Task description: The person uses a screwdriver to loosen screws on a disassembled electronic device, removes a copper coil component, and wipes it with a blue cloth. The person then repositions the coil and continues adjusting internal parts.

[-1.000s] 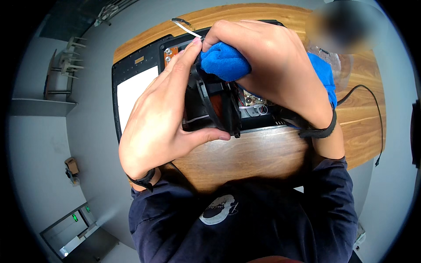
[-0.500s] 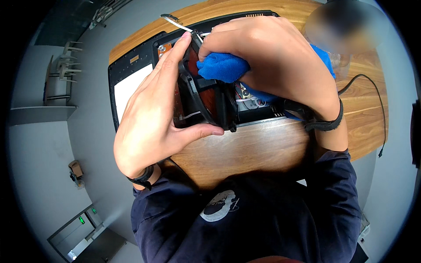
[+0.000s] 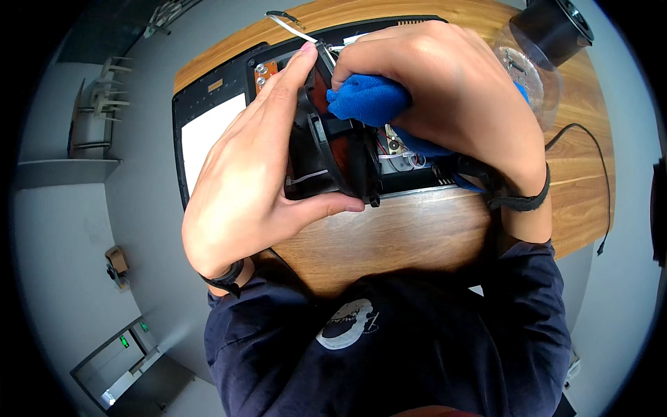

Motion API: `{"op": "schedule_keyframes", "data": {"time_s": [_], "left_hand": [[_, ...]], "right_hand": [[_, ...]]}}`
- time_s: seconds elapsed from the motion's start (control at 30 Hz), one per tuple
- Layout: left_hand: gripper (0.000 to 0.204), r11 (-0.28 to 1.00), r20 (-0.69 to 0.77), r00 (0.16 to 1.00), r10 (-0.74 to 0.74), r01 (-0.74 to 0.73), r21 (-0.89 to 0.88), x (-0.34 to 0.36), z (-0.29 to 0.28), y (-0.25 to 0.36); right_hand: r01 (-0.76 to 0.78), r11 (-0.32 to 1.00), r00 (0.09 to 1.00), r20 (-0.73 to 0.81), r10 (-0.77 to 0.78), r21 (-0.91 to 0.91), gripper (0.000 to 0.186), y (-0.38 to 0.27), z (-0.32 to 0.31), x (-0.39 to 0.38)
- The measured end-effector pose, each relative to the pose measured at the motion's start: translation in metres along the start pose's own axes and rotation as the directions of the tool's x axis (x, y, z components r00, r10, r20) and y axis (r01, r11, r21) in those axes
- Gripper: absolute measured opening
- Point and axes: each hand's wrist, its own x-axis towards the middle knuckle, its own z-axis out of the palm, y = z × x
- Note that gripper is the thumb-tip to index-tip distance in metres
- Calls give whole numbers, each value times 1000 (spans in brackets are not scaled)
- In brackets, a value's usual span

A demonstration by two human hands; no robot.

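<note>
My left hand (image 3: 240, 177) grips the edge of a round black frame with a reddish-brown, coil-like face (image 3: 345, 163), thumb at its near end and fingertips at its far end. The frame stands tilted on edge over an opened black appliance housing (image 3: 410, 182). My right hand (image 3: 451, 90) is closed on a bunched blue cloth (image 3: 368, 101), which touches the reddish face. More of the cloth hangs below that hand. A white wire (image 3: 288, 28) with a dark end sticks out past the frame's far end. My right fingertips are partly hidden by the cloth.
Inside the housing are an orange circuit board (image 3: 265, 73) and loose wires (image 3: 415, 160). A white panel (image 3: 212, 142) lies at left. A clear container with a black top (image 3: 556, 31) stands at back right. A black cable (image 3: 603, 174) runs along the wooden table (image 3: 375, 243).
The cloth and my right hand have shifted slightly to the right, and the frame tilts a little differently. My left hand keeps its grip. The clear container now shows plainly.
</note>
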Motion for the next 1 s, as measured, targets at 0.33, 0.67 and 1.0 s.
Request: {"op": "schedule_keyframes", "data": {"time_s": [0.33,0.67,1.0], "left_hand": [[152,999,2,1000,16,-16,29,-1,0,-4],[149,999,-16,999,-32,32,32,-5,-1,-3],[147,993,-17,1000,-24,26,113,-7,-2,-2]], "right_hand": [[50,999,979,-195,-49,1,42,1,14,2],[6,1000,999,-53,-7,-23,39,-7,11,6],[105,991,991,-89,-98,78,43,3,-1,0]]}}
